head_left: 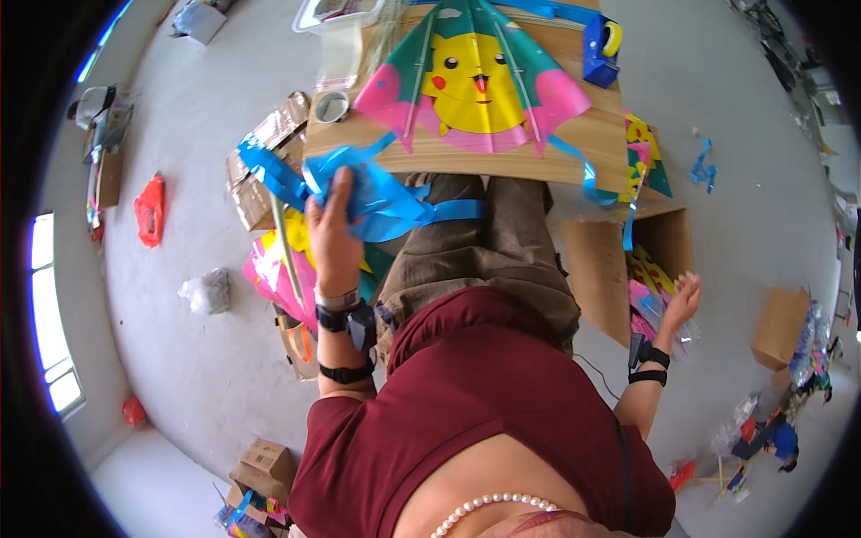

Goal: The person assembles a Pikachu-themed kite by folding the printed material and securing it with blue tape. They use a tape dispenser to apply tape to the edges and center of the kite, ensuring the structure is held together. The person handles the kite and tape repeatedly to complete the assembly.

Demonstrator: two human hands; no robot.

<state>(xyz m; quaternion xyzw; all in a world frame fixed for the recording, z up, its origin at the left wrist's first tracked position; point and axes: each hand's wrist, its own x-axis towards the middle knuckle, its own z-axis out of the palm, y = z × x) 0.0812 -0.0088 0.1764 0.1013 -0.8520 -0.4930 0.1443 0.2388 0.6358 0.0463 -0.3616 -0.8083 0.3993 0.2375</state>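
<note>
A bunch of glossy blue plastic ribbon [386, 202] is gripped in my left hand [334, 238], left of my knees and below the table's near edge. The fingers are closed round it, and a loop of it trails over my thigh. On the table lies a kite [480, 85] with a yellow cartoon animal face, green upper part and pink wing tips. Blue ribbon tails hang from its lower corners. My right hand [683, 300] is out to the right beside an open cardboard box [596, 269]. Its fingers are loosely bent and apart, with nothing seen in them.
The wooden table [574, 161] holds a roll of tape [332, 107], a blue tape dispenser [601, 49] and a white tray [314, 16]. More folded kites [278, 269] lean at my left. A cardboard carton [251, 197] stands left of the table; blue ribbon scraps [704, 166] lie on the floor.
</note>
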